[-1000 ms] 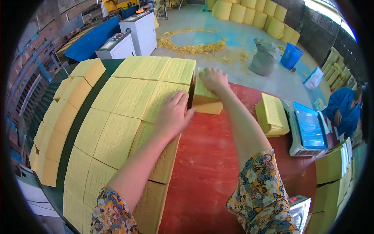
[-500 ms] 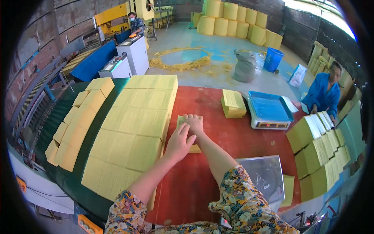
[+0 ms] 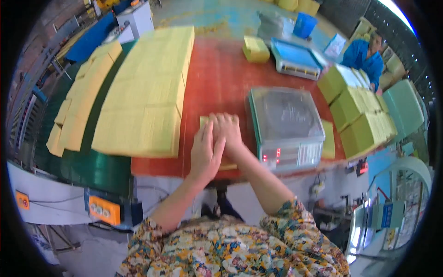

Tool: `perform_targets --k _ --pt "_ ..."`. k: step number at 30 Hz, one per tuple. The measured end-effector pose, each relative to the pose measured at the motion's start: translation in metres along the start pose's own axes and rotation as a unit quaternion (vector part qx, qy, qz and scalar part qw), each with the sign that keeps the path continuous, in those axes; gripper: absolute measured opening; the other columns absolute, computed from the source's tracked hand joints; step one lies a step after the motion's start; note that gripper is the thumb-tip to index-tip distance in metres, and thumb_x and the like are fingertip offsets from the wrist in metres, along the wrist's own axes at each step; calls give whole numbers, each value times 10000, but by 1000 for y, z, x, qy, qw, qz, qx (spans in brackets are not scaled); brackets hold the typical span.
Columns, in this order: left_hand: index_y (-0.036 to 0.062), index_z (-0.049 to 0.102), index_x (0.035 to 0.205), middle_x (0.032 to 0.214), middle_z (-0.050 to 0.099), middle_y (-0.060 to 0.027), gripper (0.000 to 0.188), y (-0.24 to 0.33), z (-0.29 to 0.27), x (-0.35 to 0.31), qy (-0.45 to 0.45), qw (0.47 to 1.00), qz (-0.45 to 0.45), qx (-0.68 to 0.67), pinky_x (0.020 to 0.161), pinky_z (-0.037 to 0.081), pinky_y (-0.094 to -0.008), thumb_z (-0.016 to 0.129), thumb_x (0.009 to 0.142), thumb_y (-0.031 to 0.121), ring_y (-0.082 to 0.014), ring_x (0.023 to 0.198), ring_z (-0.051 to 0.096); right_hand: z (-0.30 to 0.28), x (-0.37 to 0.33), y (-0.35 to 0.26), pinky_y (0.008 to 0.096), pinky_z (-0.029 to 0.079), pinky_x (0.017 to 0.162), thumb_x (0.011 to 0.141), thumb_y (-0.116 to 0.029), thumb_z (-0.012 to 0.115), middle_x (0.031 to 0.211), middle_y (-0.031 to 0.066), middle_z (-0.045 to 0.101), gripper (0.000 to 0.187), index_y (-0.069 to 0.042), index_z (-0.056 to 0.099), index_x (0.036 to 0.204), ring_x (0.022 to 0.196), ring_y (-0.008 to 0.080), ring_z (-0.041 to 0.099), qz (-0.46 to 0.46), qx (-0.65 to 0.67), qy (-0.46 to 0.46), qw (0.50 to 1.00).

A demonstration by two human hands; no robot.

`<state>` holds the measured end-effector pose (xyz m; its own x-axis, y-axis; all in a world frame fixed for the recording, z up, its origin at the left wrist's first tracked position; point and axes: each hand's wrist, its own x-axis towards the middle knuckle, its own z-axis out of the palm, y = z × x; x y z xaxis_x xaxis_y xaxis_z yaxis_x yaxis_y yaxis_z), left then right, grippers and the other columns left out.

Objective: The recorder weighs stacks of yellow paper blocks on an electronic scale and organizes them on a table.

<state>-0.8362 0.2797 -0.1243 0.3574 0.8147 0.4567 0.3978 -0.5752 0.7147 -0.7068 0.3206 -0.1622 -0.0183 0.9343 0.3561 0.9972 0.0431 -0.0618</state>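
Observation:
A small yellow block of stacked paper sheets (image 3: 203, 121) lies on the red tabletop (image 3: 214, 69) close to its near edge, mostly covered by my hands. My right hand (image 3: 228, 130) rests flat on top of it, fingers stretched forward. Over the right hand's near side lies my left hand (image 3: 206, 150), its fingers extended and thumb apart. Neither hand is wrapped round anything. Just right of them stands a digital scale (image 3: 288, 115) with a clear cover and red lit digits.
Large yellow paper stacks (image 3: 143, 92) line the left, beside a green surface (image 3: 104, 134) with smaller stacks. At right are more stacks (image 3: 355, 111) and a person in blue (image 3: 364, 55). Farther back sit a second scale (image 3: 295, 55) and a yellow paper block (image 3: 256, 49).
The view has tilted downward, bringing my torso and the table's near edge in. My hands and the paper block under them have come nearer to me, now beside the near scale.

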Motion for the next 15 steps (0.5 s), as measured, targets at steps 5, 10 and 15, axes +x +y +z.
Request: perform_targets --k 5,10,15 --pt "-87 425 1395 1352 495 -323 582 12 12 -7 0 999 25 35 1053 403 -522 520 1004 333 -485 1243 477 -50 -62 12 396 447 997 877 -100 606 1294 181 597 385 -32 609 1256 1207 333 569 93 334 171 922" --pt "-25 440 1420 1493 385 -288 572 0 25 -2 -107 961 24 252 1139 292 -567 504 995 352 -436 1408 337 -56 -176 15 332 513 839 917 -44 593 975 130 699 196 12 643 1099 913 209 661 291 476 152 816" --pt "98 395 1501 1577 295 -220 625 -11 33 8 -156 937 -22 311 1157 220 -633 467 985 444 -404 1481 219 -5 -228 -21 317 541 779 959 -105 557 1055 137 680 227 11 609 1146 913 217 675 449 723 54 523"
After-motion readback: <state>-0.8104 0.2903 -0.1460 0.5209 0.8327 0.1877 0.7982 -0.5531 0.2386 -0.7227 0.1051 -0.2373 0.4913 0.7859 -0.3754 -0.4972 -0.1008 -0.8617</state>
